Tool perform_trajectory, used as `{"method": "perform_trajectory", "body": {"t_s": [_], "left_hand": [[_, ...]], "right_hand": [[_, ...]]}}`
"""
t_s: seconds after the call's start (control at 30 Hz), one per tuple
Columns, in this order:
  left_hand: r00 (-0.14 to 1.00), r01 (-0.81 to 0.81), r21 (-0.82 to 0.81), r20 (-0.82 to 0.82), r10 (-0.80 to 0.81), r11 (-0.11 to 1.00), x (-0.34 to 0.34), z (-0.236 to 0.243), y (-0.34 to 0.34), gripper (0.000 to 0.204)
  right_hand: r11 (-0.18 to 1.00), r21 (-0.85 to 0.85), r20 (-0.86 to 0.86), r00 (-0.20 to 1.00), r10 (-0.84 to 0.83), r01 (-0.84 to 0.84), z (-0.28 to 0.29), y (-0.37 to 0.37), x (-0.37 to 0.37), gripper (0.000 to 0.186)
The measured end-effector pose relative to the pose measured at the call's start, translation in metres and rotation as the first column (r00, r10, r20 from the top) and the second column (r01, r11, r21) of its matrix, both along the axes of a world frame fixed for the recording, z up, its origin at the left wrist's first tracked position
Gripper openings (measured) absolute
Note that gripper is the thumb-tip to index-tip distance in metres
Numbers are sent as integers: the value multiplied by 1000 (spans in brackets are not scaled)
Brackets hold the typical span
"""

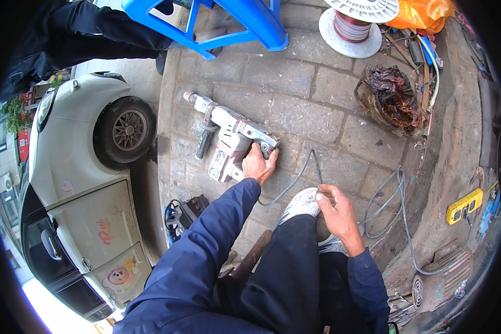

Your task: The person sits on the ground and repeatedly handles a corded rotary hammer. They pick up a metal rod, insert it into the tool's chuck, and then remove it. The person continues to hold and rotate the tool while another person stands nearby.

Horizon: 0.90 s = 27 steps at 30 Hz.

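Observation:
A worn, dusty electric demolition hammer (228, 125) lies on the paving, its bare chuck end pointing to the far left and a black side handle (206, 142) sticking out. My left hand (259, 165) is closed around its rear handle. A grey power cord (296, 179) loops over the paving beside the tool and up to my right hand (339, 214). There my thumb and fingers pinch the cord, just above my white shoe (300, 204). More of the cord (398, 192) lies in loose coils to the right.
A blue plastic stool (245, 39) and a wire spool (352, 30) stand at the far side. An open bag of dark, greasy stuff (392, 100) sits far right. Nearer right is a yellow socket strip (465, 206). A white car (89, 183) is at left, near another person's leg (94, 30).

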State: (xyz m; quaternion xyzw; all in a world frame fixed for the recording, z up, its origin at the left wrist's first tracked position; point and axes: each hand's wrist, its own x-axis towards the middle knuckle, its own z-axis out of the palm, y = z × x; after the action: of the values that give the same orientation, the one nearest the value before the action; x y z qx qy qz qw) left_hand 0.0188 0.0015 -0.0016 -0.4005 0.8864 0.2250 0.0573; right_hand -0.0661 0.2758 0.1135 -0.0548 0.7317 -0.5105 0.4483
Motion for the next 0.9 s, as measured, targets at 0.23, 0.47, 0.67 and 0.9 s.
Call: {"method": "perform_trajectory", "body": {"t_s": [0.23,0.47,0.67,0.9], "left_hand": [[1000,-5,-19,-28,4,1000,-1,2,1,56],[1000,-18,5,-8,18,1000,-3,4,0,56],[1000,-14,1,2,14,1000,-2,4,-1,56],[1000,-18,-3,1,18,1000,-3,5,0,55]], "right_hand": [[1000,-5,5,1000,-8,8,1,-1,0,45],[1000,-14,2,1000,-21,21,2,-2,-1,45],[1000,-11,5,1000,-18,18,3,-3,-1,46],[1000,-6,24,1000,-9,9,4,-4,-1,45]]}}
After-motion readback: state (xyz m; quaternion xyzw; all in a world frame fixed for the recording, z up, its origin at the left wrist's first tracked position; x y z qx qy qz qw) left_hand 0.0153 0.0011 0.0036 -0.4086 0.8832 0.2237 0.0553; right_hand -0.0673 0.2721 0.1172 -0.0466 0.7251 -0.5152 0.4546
